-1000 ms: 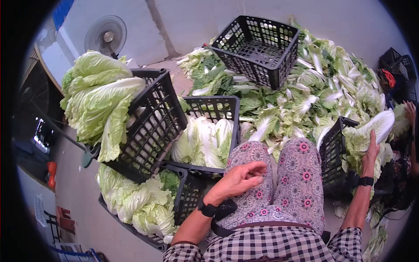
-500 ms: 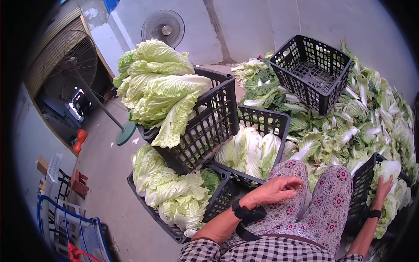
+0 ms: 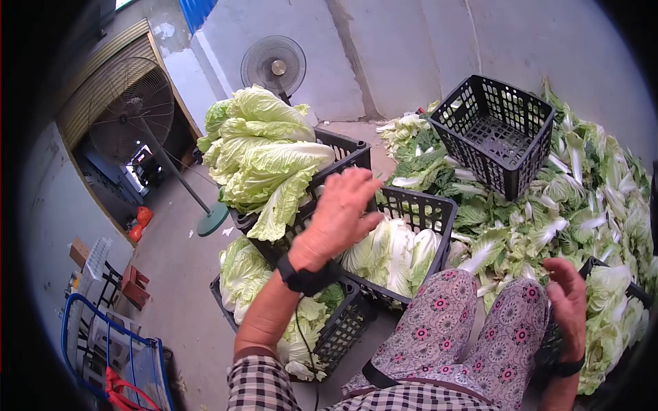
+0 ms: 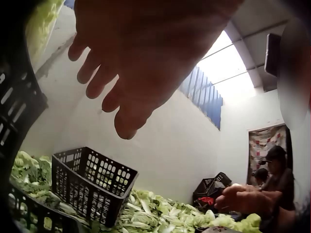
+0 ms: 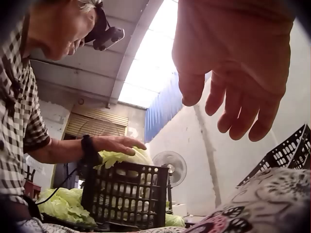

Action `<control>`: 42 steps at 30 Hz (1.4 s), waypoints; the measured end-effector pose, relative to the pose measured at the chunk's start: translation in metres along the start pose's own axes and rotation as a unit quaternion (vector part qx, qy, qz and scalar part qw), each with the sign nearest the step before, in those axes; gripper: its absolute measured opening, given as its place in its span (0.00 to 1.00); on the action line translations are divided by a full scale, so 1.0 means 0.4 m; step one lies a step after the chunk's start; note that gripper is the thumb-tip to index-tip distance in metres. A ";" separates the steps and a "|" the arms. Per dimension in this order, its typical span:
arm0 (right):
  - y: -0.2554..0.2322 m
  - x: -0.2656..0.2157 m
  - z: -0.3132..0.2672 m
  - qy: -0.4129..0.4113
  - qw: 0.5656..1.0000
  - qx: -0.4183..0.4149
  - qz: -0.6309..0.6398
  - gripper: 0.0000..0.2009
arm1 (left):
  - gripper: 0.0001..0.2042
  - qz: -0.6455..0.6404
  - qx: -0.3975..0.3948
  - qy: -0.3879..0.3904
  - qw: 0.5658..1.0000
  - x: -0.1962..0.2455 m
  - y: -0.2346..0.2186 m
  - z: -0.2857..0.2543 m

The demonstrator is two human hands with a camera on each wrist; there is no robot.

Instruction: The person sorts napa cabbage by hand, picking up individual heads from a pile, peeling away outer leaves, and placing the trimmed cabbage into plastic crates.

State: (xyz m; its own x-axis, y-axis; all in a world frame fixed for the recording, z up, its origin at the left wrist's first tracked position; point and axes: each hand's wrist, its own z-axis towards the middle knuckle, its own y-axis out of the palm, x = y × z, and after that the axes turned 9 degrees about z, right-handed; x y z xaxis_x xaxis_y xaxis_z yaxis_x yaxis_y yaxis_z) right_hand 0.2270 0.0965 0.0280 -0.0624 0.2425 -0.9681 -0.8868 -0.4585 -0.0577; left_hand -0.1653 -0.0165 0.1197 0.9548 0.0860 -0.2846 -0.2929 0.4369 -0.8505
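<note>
My left hand (image 3: 337, 220) is raised with its fingers extended, holding nothing. In the head view it overlaps the side of the upper left crate (image 3: 346, 149), heaped with Chinese cabbages (image 3: 271, 154). More pale cabbages (image 3: 397, 253) lie in the crate (image 3: 447, 222) just beyond that hand. My right hand (image 3: 569, 305) hangs beside the right knee, fingers loosely bent and nothing in them. Close to its right are Chinese cabbages (image 3: 608, 312) in another black crate (image 3: 639, 291), partly cut off by the view's edge. The right wrist view shows the loose fingers (image 5: 233, 114) too.
A lower crate (image 3: 340, 332) of cabbages supports the tilted upper one. An empty black crate (image 3: 514, 161) sits on a wide pile of cabbage leaves (image 3: 548, 236). Fans (image 3: 274, 66) stand behind, and a blue-framed cart (image 3: 113, 342) is at the left. Another person (image 4: 279, 172) is at the far side.
My left hand has risen from above the lap toward the upper left crate. The right hand has come off the cabbage in the right crate, back to the knee. The head view has swung left.
</note>
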 end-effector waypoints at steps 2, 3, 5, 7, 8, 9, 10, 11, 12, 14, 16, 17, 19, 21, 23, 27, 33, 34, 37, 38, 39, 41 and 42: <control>0.051 0.000 0.005 -0.034 0.993 -0.092 -0.066 0.20 | 0.27 0.158 0.019 -0.050 0.986 -0.086 -0.041 0.021; 0.064 0.018 0.013 -0.025 0.988 -0.146 -0.054 0.21 | 0.28 0.233 0.024 -0.074 0.969 -0.136 -0.043 0.024; 0.087 0.012 0.029 0.035 0.965 -0.251 -0.069 0.22 | 0.32 0.264 -0.018 -0.127 0.956 -0.220 -0.059 0.021; 0.083 0.043 0.047 -0.020 0.937 -0.321 -0.137 0.22 | 0.34 0.246 -0.058 -0.191 0.948 -0.264 -0.062 0.005; 0.079 0.053 0.053 -0.047 0.918 -0.354 -0.173 0.22 | 0.35 0.234 -0.078 -0.223 0.943 -0.276 -0.065 0.002; 0.077 0.057 0.054 -0.031 0.927 -0.345 -0.142 0.23 | 0.34 0.213 -0.099 -0.248 0.940 -0.283 -0.076 0.006; 0.075 0.061 0.053 -0.013 0.935 -0.337 -0.110 0.23 | 0.33 0.191 -0.122 -0.272 0.935 -0.288 -0.089 0.016; 0.073 0.063 0.051 0.005 0.942 -0.327 -0.079 0.23 | 0.33 0.168 -0.145 -0.296 0.929 -0.292 -0.094 0.022; 0.072 0.063 0.052 0.007 0.941 -0.329 -0.075 0.23 | 0.27 0.195 -0.119 -0.282 0.932 -0.301 -0.081 0.022; 0.072 0.060 0.057 0.010 0.940 -0.334 -0.066 0.24 | 0.24 0.238 -0.094 -0.257 0.932 -0.296 -0.055 0.013; 0.072 0.054 0.051 -0.002 0.944 -0.323 -0.064 0.24 | 0.22 0.269 -0.043 -0.224 0.936 -0.284 -0.040 -0.001; 0.073 0.053 0.048 -0.008 0.946 -0.318 -0.064 0.24 | 0.22 0.254 -0.017 -0.225 0.940 -0.278 -0.039 -0.011; 0.069 0.061 0.048 -0.023 0.944 -0.317 -0.084 0.23 | 0.23 0.222 0.033 -0.230 0.947 -0.275 -0.039 -0.033; 0.069 0.062 0.047 -0.020 0.945 -0.315 -0.090 0.23 | 0.25 0.179 0.090 -0.254 0.946 -0.281 -0.049 -0.051; 0.069 0.048 0.045 -0.002 0.947 -0.311 -0.081 0.23 | 0.27 0.133 0.167 -0.281 0.936 -0.288 -0.068 -0.073; 0.074 0.043 0.044 0.013 0.950 -0.302 -0.075 0.24 | 0.31 -0.110 0.388 -0.275 0.873 -0.295 -0.129 -0.113; 0.088 0.066 0.049 0.055 0.961 -0.272 0.019 0.33 | 0.23 -0.362 0.404 -0.276 0.793 -0.061 -0.185 -0.118; 0.088 0.071 0.052 0.058 0.963 -0.261 0.041 0.35 | 0.23 -0.395 0.376 -0.294 0.785 -0.016 -0.164 -0.129; 0.089 0.070 0.057 0.072 0.964 -0.237 0.096 0.43 | 0.27 -0.547 0.295 -0.252 0.741 0.136 -0.068 -0.144; 0.093 0.056 0.062 0.050 0.967 -0.237 0.080 0.45 | 0.29 -0.585 0.263 -0.243 0.728 0.184 -0.039 -0.141; 0.102 0.040 0.063 0.031 0.969 -0.235 0.062 0.47 | 0.29 -0.625 0.232 -0.259 0.699 0.232 -0.008 -0.138; 0.126 0.016 0.070 -0.017 0.967 -0.250 0.046 0.51 | 0.31 -0.715 0.167 -0.244 0.634 0.316 0.033 -0.113; 0.139 0.000 0.072 -0.025 0.963 -0.268 0.031 0.51 | 0.32 -0.731 0.122 -0.241 0.626 0.354 0.046 -0.105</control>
State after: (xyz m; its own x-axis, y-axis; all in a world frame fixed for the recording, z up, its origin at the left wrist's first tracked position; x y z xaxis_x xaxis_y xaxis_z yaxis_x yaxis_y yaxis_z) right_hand 0.1646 0.0957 0.0320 -0.1414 0.2353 -0.9616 -0.5179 -0.8454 -0.1307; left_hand -0.0378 -0.0340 0.0452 0.1142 -0.3308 0.9368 0.8734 0.4829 0.0641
